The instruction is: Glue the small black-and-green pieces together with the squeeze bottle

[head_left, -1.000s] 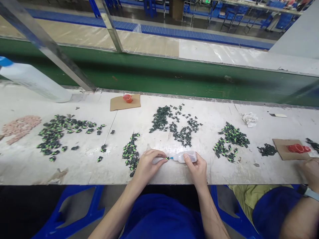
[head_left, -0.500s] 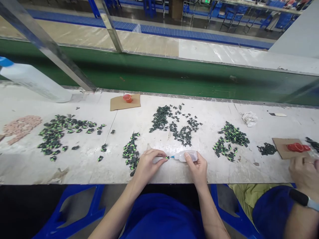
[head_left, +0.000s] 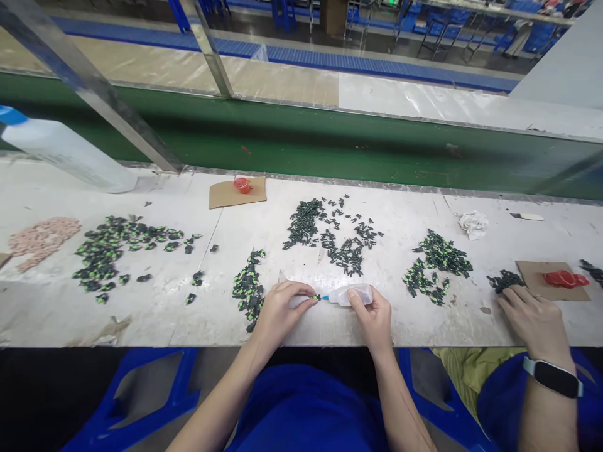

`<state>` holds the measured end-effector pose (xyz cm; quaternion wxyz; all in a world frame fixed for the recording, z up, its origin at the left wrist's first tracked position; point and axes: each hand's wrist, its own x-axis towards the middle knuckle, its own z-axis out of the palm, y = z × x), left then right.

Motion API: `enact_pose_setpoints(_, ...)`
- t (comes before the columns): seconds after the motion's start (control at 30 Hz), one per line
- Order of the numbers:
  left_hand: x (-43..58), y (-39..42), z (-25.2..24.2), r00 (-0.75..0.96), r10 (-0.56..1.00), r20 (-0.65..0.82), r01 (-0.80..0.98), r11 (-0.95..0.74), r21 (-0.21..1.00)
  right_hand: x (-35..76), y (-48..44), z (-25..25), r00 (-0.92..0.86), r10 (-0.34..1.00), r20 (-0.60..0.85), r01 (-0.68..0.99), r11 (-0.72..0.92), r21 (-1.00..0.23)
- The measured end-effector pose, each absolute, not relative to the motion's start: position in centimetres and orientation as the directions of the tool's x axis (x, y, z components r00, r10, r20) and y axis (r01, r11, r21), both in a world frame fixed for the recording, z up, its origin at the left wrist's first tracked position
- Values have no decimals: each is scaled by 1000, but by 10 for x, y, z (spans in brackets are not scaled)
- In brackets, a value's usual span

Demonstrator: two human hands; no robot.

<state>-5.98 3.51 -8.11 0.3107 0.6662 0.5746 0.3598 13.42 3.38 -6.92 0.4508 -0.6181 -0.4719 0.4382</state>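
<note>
My left hand (head_left: 284,307) pinches a small dark green piece (head_left: 316,297) with bright green marks between thumb and fingertips. In my right hand (head_left: 374,314) is a clear squeeze bottle (head_left: 352,294), lying nearly level, its thin blue tip (head_left: 326,297) at the small piece; whether they touch I cannot tell. Just left of my left hand is a heap of dark and bright green pieces (head_left: 247,285). Beyond both hands lie many small dark green pieces (head_left: 305,223), partly heaped and partly scattered.
Left stand a large white bottle (head_left: 70,154), pink pieces (head_left: 44,238) and a dark green heap (head_left: 101,251). A red cup (head_left: 242,185) sits on cardboard (head_left: 219,196). To the right are another green heap (head_left: 443,254), crumpled tissue (head_left: 473,224) and a co-worker's hand (head_left: 537,317) at black pieces (head_left: 503,280).
The co-worker's hand has moved left, from beside the red container to the small black pieces. My two hands, the small piece and the squeeze bottle stay practically where they were.
</note>
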Motion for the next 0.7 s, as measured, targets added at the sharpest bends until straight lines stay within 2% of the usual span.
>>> enact_pose_setpoints(0.3,-60,35,-84,77,990,115,552,-139,822,135,34,-72,203,975,-91,224,-136,-965)
enact_pose_setpoints(0.53,-62,35,-83,129,974,185,568,-225,792,143,33,-79,289,956,-43,-7,-43,-999)
enact_pose_setpoints(0.7,-62,36,-87,169,948,270,585,-318,746,132,33,-80,202,978,59,33,54,-998)
